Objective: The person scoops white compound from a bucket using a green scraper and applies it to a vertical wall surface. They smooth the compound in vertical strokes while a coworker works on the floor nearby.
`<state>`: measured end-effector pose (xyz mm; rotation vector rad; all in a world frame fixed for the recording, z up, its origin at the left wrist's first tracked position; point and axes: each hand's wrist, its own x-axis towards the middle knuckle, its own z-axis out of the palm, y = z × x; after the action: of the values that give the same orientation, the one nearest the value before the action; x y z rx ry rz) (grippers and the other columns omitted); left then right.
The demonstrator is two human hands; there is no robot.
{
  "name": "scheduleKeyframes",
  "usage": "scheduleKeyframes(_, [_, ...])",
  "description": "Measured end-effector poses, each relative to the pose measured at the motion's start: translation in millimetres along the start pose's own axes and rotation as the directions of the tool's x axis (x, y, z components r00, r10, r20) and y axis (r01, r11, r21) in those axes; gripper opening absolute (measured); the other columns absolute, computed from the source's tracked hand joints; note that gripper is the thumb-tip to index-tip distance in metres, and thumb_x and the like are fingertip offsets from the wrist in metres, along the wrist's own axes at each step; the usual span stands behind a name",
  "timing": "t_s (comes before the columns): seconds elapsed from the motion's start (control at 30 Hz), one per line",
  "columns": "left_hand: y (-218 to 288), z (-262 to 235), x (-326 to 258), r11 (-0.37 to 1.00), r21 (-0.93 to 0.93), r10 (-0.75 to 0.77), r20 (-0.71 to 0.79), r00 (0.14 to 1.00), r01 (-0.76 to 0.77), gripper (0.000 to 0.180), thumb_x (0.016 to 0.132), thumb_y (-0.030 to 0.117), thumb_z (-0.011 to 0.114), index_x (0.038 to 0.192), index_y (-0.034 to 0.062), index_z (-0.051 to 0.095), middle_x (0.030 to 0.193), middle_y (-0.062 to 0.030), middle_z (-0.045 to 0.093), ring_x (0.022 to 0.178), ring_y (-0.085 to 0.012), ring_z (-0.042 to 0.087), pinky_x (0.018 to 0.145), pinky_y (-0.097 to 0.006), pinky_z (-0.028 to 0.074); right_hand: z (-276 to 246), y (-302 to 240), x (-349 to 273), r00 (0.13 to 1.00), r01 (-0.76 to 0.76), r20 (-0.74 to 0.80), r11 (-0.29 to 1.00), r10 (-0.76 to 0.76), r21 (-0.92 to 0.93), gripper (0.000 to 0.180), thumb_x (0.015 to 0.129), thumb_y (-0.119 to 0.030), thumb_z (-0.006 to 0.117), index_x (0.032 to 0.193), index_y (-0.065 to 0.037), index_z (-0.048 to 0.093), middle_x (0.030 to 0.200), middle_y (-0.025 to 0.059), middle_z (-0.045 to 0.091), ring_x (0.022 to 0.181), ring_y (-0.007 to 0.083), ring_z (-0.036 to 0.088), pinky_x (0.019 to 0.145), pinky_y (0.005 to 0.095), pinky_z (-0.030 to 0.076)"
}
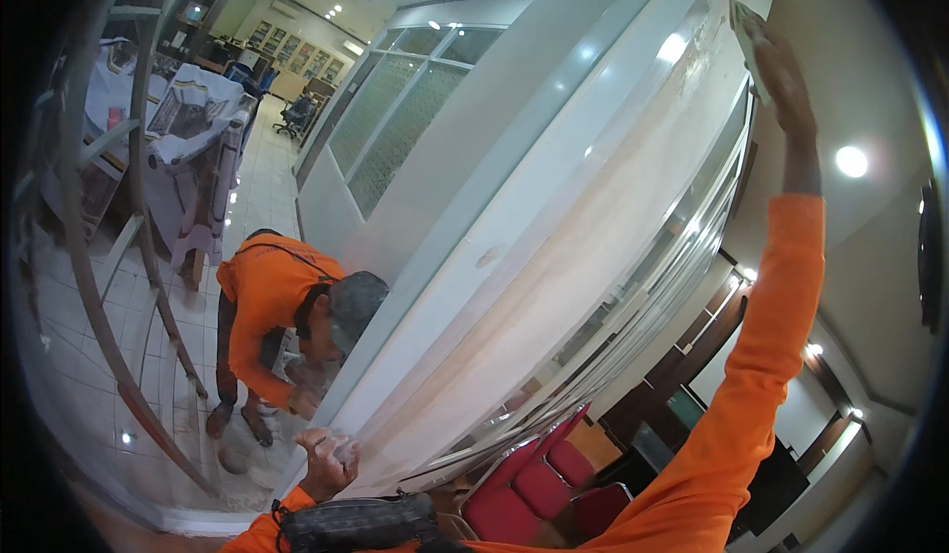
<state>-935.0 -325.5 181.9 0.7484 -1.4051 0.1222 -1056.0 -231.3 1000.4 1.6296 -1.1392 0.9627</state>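
My right arm, in an orange sleeve, reaches high at the right. My right hand (784, 77) is closed on a thin, flat, grey-green pad (749, 43), its edge close to the top of the white wall (554, 247). What the pad is made of cannot be made out. Low at the wall's near end, my left hand (327, 462) is curled up beside the edge, with whitish dust on the fingers. Whether it holds anything is hidden. Brownish smooth bands and rough patches run along the wall face.
Left of the wall, a person in orange (282, 291) bends low. A ladder-like metal frame (138, 247) stands at the left, before sheet-draped furniture (203, 128). Red chairs (539, 484) stand right of the wall. A black pouch (366, 521) hangs at my front.
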Motion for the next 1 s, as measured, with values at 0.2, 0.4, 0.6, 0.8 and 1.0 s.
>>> scheduleKeyframes(0.2, [0.1, 3.5, 3.5, 1.000, 0.029, 0.005, -0.073, 0.997, -0.003, 0.055, 0.084, 0.015, 0.075, 0.125, 0.0088, 0.040, 0.113, -0.0171, 0.046, 0.107, -0.0343, 0.046, 0.106, -0.057, 0.017, 43.7, -6.4, -38.2, 0.986, 0.157, 0.090, 0.952, -0.138, -0.261, 0.056, 0.098, -0.046, 0.043, 0.144, -0.015, 0.054, 0.130, 0.0216, 0.064, 0.109, 0.0383, 0.065, 0.091, 0.0449, 0.054])
scheduleKeyframes(0.4, [-1.4, -0.8, 12.2, 0.997, -0.072, 0.038, -0.048, 0.998, -0.041, 0.052, 0.083, 0.015, 0.075, 0.123, 0.0104, 0.042, 0.110, -0.0152, 0.046, 0.102, -0.0318, 0.046, 0.095, -0.052, 0.025, -41.9, 22.1, 15.5, 0.981, -0.062, 0.187, 0.997, 0.050, 0.055, 0.062, 0.100, -0.053, 0.047, 0.149, -0.016, 0.049, 0.121, 0.0105, 0.063, 0.090, 0.0154, 0.059, 0.072, 0.0369, 0.053])
scheduleKeyframes(0.6, [4.4, 5.4, 15.7, 1.000, -0.023, 0.007, -0.090, 0.996, -0.009, 0.051, 0.083, 0.016, 0.076, 0.121, 0.0116, 0.043, 0.109, -0.0140, 0.045, 0.101, -0.0309, 0.046, 0.094, -0.051, 0.027, -38.3, 17.8, 69.1, 0.967, -0.117, 0.225, 0.993, 0.117, -0.015, 0.062, 0.098, -0.056, 0.048, 0.145, -0.016, 0.052, 0.103, 0.0052, 0.060, 0.088, 0.0124, 0.059, 0.065, 0.0303, 0.051])
scheduleKeyframes(0.8, [9.4, -1.2, 20.9, 0.999, 0.012, 0.042, -0.007, 0.999, -0.042, 0.042, 0.088, 0.018, 0.068, 0.116, 0.0040, 0.040, 0.105, -0.0180, 0.043, 0.098, -0.0321, 0.041, 0.091, -0.051, 0.027, -40.6, -0.1, 35.6, 0.899, -0.073, 0.427, 0.994, 0.099, -0.078, 0.062, 0.096, -0.053, 0.053, 0.143, -0.013, 0.054, 0.101, 0.0062, 0.064, 0.083, 0.0145, 0.063, 0.060, 0.0293, 0.051])
scheduleKeyframes(1.0, [3.3, 5.6, 17.4, 0.995, 0.053, 0.086, -0.055, 0.995, -0.083, 0.041, 0.090, 0.016, 0.067, 0.116, 0.0040, 0.039, 0.101, -0.0173, 0.043, 0.096, -0.0310, 0.040, 0.088, -0.050, 0.028, -11.2, -23.0, -59.7, 0.909, -0.048, 0.407, 0.992, 0.091, -0.114, 0.063, 0.096, -0.058, 0.055, 0.143, -0.016, 0.058, 0.112, 0.0069, 0.068, 0.090, 0.0164, 0.064, 0.068, 0.0323, 0.053])
